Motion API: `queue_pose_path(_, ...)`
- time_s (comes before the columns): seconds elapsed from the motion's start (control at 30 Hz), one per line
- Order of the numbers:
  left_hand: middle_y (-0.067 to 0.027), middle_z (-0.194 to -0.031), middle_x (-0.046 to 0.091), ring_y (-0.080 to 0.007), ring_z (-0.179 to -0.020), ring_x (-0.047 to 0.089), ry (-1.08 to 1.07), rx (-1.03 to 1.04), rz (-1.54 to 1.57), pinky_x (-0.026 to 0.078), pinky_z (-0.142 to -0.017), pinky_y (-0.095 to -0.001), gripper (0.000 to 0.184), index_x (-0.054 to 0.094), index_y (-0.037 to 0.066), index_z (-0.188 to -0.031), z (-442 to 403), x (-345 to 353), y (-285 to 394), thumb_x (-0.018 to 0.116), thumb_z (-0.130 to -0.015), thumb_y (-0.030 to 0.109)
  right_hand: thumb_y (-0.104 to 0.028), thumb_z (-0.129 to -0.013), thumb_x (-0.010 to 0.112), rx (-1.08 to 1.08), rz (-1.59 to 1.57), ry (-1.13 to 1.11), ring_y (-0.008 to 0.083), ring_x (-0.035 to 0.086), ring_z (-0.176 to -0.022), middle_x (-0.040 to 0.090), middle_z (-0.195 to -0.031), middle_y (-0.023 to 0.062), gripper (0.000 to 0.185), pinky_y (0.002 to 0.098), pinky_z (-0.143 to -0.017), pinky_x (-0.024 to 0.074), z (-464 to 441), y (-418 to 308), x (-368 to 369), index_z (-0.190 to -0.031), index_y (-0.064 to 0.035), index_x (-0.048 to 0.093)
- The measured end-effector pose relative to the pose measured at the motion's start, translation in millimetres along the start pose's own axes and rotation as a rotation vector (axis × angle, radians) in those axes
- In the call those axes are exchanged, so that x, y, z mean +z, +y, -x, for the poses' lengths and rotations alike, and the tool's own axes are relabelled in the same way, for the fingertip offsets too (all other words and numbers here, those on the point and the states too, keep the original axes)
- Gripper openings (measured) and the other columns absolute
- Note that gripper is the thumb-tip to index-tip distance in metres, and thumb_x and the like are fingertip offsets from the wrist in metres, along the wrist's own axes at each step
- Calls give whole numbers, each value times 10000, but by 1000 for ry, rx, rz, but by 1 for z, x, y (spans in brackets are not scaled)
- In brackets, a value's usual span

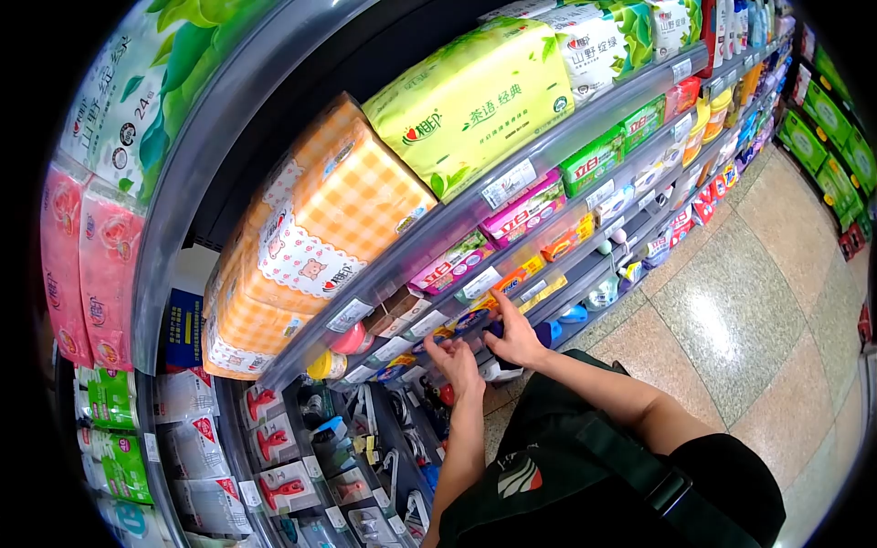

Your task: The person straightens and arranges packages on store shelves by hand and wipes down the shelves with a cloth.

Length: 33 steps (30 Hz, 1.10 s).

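My left hand [456, 363] is at a lower shelf, its fingers curved and apart, with nothing visible in them. Close beside it, my right hand [517, 340] reaches the same shelf with its index finger stretched out and its thumb apart. Just beyond my fingers lie yellow-and-blue packs [472, 319], partly hidden by the hands; I cannot tell whether my fingertips touch them. An orange pack [519, 276] lies on the shelf a little above my right hand. Pink-and-purple boxes [452, 262] stand on the shelf above.
Orange checked tissue packs [343, 219] and a yellow-green tissue pack [475, 105] fill the upper shelf. Hooks with red-handled packaged tools [285, 489] hang at the lower left. Tiled floor [731, 283] runs along the aisle to green boxes [827, 173] at the right.
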State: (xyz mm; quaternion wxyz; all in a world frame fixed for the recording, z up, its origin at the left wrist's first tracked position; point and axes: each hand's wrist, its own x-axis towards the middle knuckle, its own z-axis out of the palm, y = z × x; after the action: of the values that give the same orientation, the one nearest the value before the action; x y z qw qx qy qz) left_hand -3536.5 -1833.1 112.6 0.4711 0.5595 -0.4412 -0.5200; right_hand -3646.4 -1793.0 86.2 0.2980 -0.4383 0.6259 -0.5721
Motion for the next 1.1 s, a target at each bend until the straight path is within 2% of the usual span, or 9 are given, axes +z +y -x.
queue_pose_path(0.17,-33,-938,369,-124,-820,453,-10,14,-25,476,-690,-257,631,248,145,-1346,1,3,0,486,-811,-91,-115,-711,629,74,-18,-39,356,524,-1021,511,-1078,201,766,396,-873,436,-7,-8,-4,-1372,-50,245)
queue_pose_path(0.23,-32,-937,371,-123,-819,457,-6,-20,3,473,-689,-255,642,244,151,-1352,2,5,3,488,-809,-91,-77,-688,643,1,-39,36,314,532,-981,529,-994,179,697,371,-861,433,-9,-4,-1,-1308,-19,330)
queue_pose_path(0.5,-33,-934,369,-129,-841,471,-49,-55,110,472,-721,-258,761,200,150,-1392,8,10,9,480,-743,-133,-77,-681,644,-33,-74,81,271,523,-914,499,-959,146,676,356,-830,438,-7,-9,4,-1288,-12,352)
queue_pose_path(0.57,-13,-897,382,-126,-829,454,1,-44,129,402,-713,-229,765,248,139,-1392,17,14,14,437,-707,-144,-77,-682,645,-46,-74,77,259,519,-900,491,-945,136,677,347,-819,440,-5,-10,1,-1288,-12,351)
queue_pose_path(0.63,-14,-899,380,-127,-840,457,-10,-38,117,402,-713,-230,776,241,142,-1398,14,10,9,439,-705,-145,-77,-684,647,-19,-99,52,239,509,-875,474,-922,119,692,326,-801,439,-3,-11,1,-1302,-12,343)
queue_pose_path(0.73,-13,-904,377,-127,-847,457,-23,-38,101,399,-719,-233,788,236,146,-1405,13,7,8,441,-702,-145,-80,-680,639,23,-134,12,303,495,-941,475,-991,179,721,382,-849,429,-3,-12,1,-1320,-5,317)
queue_pose_path(0.97,-9,-917,376,-122,-830,442,-66,-55,121,391,-759,-232,786,218,164,-1418,13,6,10,451,-728,-131,-78,-675,643,-13,-142,19,308,494,-976,483,-1010,190,729,377,-867,424,-1,-7,1,-1330,-29,324)
queue_pose_path(1.03,-21,-940,372,-125,-856,446,-68,-27,60,409,-763,-242,795,208,161,-1422,16,2,6,466,-732,-139,-71,-728,651,-101,-103,91,199,519,-894,515,-942,95,600,303,-819,436,2,-4,-4,-1273,-24,402)
queue_pose_path(1.1,-33,-963,367,-129,-882,450,-66,0,8,426,-767,-252,804,199,157,-1425,21,-2,0,481,-736,-148,-88,-736,652,21,-229,85,209,535,-888,536,-935,104,525,313,-818,445,0,9,-14,-1213,-28,439)
